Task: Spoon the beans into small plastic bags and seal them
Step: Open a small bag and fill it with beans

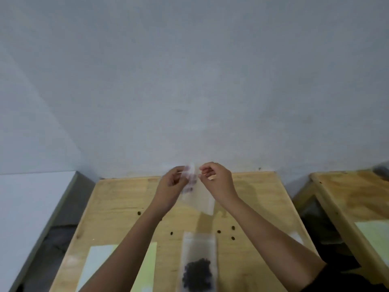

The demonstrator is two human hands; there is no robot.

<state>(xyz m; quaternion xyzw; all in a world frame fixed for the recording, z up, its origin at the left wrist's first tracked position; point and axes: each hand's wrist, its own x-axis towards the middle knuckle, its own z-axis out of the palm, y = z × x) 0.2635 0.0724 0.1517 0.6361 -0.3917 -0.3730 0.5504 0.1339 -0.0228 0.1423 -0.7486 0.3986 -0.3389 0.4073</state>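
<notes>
Aloft, left hand (172, 183) and right hand (220, 181) pinching one plastic bag (201, 200); one bean-filled bag (199, 263) on table (124, 199).

Dim, soft, even light; slight motion blur throughout.

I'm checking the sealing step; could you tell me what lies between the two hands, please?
A clear bag, pinched at its top by the left hand and right hand, as the head view shows.

— Any open room on the wooden table (117, 199)?
— The far corners, left and right. Midway, the left hand (172, 184) and right hand (219, 180) hold a clear plastic bag (199, 199) aloft; nearer lie loose beans (219, 231), a filled bean bag (200, 264), pale sheets (99, 262).
</notes>
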